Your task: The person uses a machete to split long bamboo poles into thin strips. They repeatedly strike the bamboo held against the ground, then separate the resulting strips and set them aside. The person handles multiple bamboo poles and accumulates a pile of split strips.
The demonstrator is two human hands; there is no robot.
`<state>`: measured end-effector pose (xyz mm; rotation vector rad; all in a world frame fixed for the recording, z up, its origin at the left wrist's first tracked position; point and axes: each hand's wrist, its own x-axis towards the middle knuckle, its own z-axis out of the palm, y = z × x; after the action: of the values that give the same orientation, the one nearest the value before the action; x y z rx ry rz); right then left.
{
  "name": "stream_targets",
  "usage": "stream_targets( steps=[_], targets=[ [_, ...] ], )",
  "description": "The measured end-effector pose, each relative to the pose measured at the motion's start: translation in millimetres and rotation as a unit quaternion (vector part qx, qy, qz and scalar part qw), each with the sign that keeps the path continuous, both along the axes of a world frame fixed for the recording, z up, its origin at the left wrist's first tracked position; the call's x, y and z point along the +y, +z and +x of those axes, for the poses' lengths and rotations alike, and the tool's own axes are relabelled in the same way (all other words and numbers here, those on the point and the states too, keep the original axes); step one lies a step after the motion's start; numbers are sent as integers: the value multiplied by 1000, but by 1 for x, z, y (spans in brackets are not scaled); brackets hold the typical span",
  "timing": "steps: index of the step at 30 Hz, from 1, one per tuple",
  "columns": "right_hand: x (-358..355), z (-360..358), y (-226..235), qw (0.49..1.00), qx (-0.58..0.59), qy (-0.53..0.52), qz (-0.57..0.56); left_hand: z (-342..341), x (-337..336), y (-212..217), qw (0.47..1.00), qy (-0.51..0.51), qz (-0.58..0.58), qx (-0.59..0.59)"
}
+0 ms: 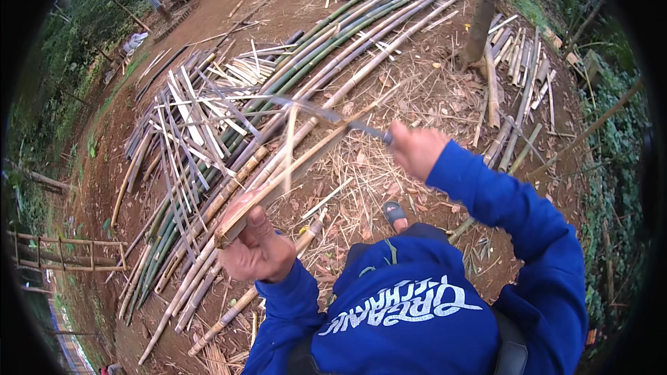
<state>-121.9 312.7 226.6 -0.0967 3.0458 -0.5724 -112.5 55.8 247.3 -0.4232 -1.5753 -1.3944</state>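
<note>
My left hand is closed around the near end of a long split bamboo piece, which slants away up and to the right. In my right hand is the dark handle of a long knife. Its blade points left, smeared by motion, and crosses over the bamboo; whether it touches cannot be made out. A pale, thin sliver, also blurred, stands upright beside the bamboo near the blade.
Long bamboo poles, green and tan, lie across the ground at left, with split strips heaped on them. Shavings litter the soil before me. A tree trunk rises at far right, near more cut bamboo. My sandalled foot shows below.
</note>
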Motion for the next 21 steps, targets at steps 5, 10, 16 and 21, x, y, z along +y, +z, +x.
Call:
stream_targets(
  steps=[5, 10, 16, 21],
  targets=[
    [23, -1, -29, 999, 25, -45, -3, -8, -3, -8, 999, 36, 12, 30],
    [8, 6, -17, 998, -1, -50, -45, -10, -21, 0, 993, 77, 18, 83],
    [31, -4, -26, 975, 10, -54, -217, -22, -13, -3, 996, 20, 37, 76],
    [-13, 12, 12, 985, 96, 104, -102, -32, -13, 3, 994, 33, 65, 82]
  ],
)
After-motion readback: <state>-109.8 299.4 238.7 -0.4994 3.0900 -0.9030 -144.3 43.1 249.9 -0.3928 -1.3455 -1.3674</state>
